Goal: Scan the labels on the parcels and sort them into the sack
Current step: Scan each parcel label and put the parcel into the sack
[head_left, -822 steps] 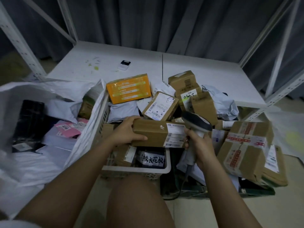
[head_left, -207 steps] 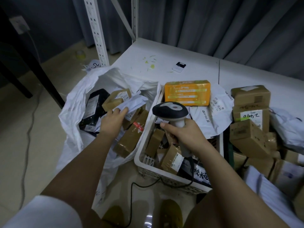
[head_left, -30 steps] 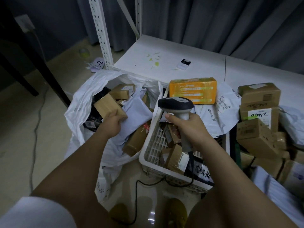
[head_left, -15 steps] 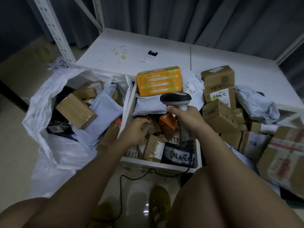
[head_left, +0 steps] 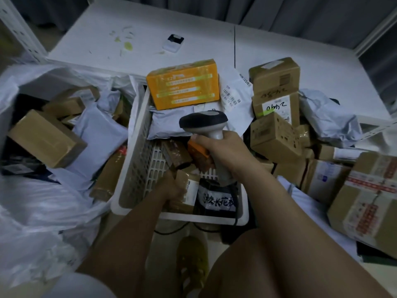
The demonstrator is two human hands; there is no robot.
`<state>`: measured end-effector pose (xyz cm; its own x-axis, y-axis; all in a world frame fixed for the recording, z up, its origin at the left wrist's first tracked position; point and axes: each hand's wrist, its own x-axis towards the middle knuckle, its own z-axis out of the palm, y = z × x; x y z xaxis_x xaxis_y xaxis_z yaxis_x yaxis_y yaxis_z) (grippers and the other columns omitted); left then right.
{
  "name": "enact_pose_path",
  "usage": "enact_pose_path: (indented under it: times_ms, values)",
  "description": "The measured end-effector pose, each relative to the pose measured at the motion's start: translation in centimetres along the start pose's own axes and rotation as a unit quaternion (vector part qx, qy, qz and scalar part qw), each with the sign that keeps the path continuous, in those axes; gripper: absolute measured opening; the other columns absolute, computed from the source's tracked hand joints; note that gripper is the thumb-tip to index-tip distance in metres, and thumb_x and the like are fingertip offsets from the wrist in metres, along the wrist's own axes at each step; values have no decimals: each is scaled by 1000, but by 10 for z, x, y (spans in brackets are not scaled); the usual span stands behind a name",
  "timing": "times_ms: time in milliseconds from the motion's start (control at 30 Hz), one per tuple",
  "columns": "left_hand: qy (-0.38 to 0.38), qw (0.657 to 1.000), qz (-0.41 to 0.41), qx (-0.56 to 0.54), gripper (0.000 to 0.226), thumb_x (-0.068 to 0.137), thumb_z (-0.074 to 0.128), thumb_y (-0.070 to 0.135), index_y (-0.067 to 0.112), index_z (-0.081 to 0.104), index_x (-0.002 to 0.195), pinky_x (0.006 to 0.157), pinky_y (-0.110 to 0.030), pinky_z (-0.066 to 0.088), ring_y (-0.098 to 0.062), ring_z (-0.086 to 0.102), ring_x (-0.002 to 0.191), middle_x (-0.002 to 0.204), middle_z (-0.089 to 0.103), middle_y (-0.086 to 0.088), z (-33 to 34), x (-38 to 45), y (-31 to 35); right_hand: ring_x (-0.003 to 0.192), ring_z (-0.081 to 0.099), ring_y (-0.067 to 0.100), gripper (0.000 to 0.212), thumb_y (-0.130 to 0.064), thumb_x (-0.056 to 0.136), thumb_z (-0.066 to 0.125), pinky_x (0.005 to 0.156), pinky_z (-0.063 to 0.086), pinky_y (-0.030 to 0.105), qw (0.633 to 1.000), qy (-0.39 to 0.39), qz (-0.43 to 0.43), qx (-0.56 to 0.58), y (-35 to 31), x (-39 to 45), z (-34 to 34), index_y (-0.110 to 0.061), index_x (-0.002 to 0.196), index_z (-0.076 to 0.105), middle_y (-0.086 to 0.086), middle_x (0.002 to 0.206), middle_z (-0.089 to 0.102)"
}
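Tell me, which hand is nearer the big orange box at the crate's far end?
Right. The right hand holds the scanner just below the orange box; the left hand grasps a parcel at the crate's near end.

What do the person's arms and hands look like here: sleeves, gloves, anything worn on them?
Both forearms are bare down to the left hand and right hand: no gloves, and no watch, ring or band shows. A pale, whitish short sleeve covers the left upper arm at the bottom edge. The right upper arm is out of frame.
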<state>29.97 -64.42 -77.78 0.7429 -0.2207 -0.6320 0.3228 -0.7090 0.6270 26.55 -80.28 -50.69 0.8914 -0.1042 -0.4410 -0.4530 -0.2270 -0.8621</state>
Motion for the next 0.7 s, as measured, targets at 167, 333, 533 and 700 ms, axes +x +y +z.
enact_pose_path:
  times_ms: [167,333,533,700]
  values:
    - [39,995,-25,-86,67,63,81,25,1,52,118,82,-36,52,-32,63,98,103,62,-9,-2,-45,31,49,53,16,26,-28,86,73,53,45,28,1000,-5,-2,-6,0,3,7,-11,71,59,3,58,55]
    - [140,972,48,-183,59,83,62,-7,0,35,135,95,-43,48,-33,57,110,122,55,-17,-35,-78,60,62,57,17,22,-30,86,72,62,46,30,1000,1,-8,-18,-2,-3,6,-14,77,62,3,69,60]
    - [104,931,143,-319,88,91,58,-2,23,-1,152,58,-23,56,-25,55,111,138,44,-10,-125,-150,90,65,55,16,25,-32,87,71,60,44,29,997,68,18,44,-11,-8,18,-11,94,59,4,76,57]
    - [153,896,183,-376,67,95,54,3,29,18,146,67,-30,59,-20,62,97,126,56,-15,-173,-215,97,73,65,18,28,-41,86,72,64,53,32,990,27,53,129,-25,-14,51,-17,88,58,5,86,65]
